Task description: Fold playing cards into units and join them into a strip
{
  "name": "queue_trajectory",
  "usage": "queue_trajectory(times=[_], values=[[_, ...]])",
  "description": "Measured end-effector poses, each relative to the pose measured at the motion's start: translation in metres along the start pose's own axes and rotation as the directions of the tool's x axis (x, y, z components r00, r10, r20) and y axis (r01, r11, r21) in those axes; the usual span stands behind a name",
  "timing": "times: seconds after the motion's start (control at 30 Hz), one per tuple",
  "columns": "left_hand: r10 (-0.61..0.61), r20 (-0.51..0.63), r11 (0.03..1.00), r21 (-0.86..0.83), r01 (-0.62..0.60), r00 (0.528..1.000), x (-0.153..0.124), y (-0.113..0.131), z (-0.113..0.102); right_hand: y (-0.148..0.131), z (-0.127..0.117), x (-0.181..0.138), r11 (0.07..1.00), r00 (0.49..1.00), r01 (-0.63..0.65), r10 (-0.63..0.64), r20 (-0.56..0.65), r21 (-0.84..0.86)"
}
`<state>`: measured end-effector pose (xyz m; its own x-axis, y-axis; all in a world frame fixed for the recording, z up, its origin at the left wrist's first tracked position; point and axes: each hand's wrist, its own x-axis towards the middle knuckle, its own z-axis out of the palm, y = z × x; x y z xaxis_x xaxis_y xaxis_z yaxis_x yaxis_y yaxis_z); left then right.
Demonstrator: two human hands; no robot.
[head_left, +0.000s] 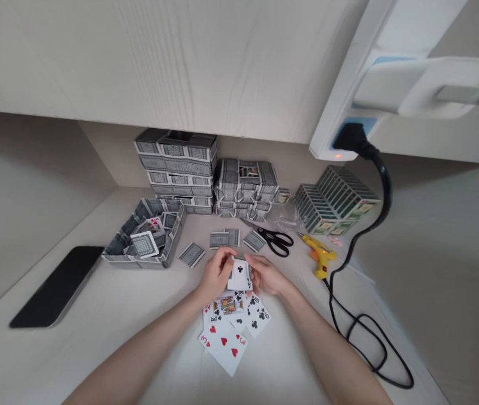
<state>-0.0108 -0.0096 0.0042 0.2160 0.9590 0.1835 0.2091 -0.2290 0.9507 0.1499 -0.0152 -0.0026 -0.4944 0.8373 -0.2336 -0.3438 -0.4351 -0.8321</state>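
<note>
Both hands, left hand (215,275) and right hand (265,275), pinch one glossy rectangular ace card (240,274) above fanned paper cards (233,323).

Soft, diffuse light leaves the pale tabletop (74,360) bright and slightly washed out, with only faint shadows. The recess under the cabinet (180,56) at 12 o'clock lies in mild shade. At the centre the ace of clubs (240,275) is sharp, its pip legible. The power strip (349,84) at 2 o'clock is blurred, and straight edges bow toward the frame's borders.
</note>
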Motion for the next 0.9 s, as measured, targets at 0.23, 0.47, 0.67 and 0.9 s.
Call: queue_trajectory(times=[0.23,0.47,0.67,0.9], values=[[0.066,-0.043,0.997,0.052,-0.064,0.997,0.007,0.0,-0.003,-0.001,-0.002,0.001,0.998,0.999,0.05,-0.051,0.014,0.025],[0.149,0.07,0.989,0.016,-0.15,0.986,0.004,0.006,-0.004,-0.014,-0.001,-0.006,0.962,0.967,-0.189,0.147,0.206,0.199],[0.156,0.093,0.982,0.093,-0.164,0.983,0.002,0.005,-0.004,-0.019,0.0,-0.009,0.927,0.911,-0.331,0.265,0.317,0.176],[0.145,0.096,0.986,0.064,-0.152,0.985,0.004,0.001,-0.004,-0.016,0.002,-0.004,0.944,0.91,-0.294,0.228,0.346,0.15]])
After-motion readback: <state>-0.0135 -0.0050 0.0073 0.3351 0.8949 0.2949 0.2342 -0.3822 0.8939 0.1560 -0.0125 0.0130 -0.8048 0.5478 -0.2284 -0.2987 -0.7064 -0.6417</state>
